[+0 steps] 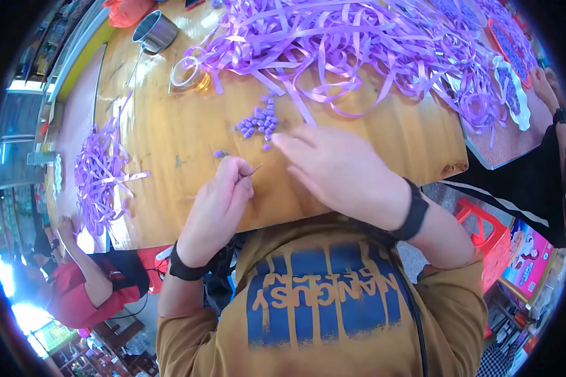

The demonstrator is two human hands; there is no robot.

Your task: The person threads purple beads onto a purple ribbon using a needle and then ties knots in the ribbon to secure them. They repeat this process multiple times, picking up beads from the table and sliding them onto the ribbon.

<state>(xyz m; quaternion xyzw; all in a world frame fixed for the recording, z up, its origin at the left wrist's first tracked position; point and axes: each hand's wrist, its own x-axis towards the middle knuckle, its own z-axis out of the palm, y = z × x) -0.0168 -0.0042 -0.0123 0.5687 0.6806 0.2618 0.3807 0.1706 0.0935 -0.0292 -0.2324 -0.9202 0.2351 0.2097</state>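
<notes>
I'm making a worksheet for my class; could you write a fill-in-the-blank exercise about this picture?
1. Of the left hand and the right hand, the ____ one is nearer the purple bead pile.
2. The wristbands on both arms are coloured ____.
3. The metal cup is to the ____ of the big ribbon tangle.
4. The plastic stool beside the person's right arm is coloured ____.

Missing words: right; black; left; red.

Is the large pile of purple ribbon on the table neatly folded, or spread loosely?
Spread loosely: the purple ribbons curl and cross in a tangled heap.
</notes>
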